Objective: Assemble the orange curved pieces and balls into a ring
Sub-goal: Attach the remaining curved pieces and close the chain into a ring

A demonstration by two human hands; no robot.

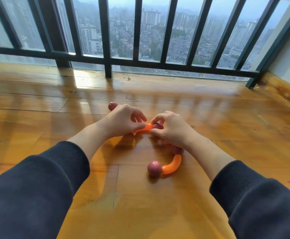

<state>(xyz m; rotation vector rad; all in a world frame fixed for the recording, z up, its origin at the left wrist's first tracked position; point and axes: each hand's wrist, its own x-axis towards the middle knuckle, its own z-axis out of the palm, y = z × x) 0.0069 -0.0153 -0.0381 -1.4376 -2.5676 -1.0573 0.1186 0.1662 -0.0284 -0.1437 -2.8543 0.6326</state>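
Note:
My left hand (123, 120) grips an orange curved piece (143, 129) near its right end, just above the wooden floor. My right hand (171, 128) pinches a dark red ball (158, 125) that touches that end. A second dark red ball (113, 106) shows behind my left hand at the piece's far end. Under my right wrist a chain runs toward me: a ball (176, 150), another orange curved piece (172, 165), then a ball (154, 168) resting on the floor. Whatever links the pinched ball to this chain is hidden by my right hand.
The glossy wooden floor (140, 195) stretches around the pieces. A dark metal railing (106, 40) with glass stands at the far edge, and a wall with a wooden skirting (282, 90) closes the right side. Dark sleeves cover both forearms.

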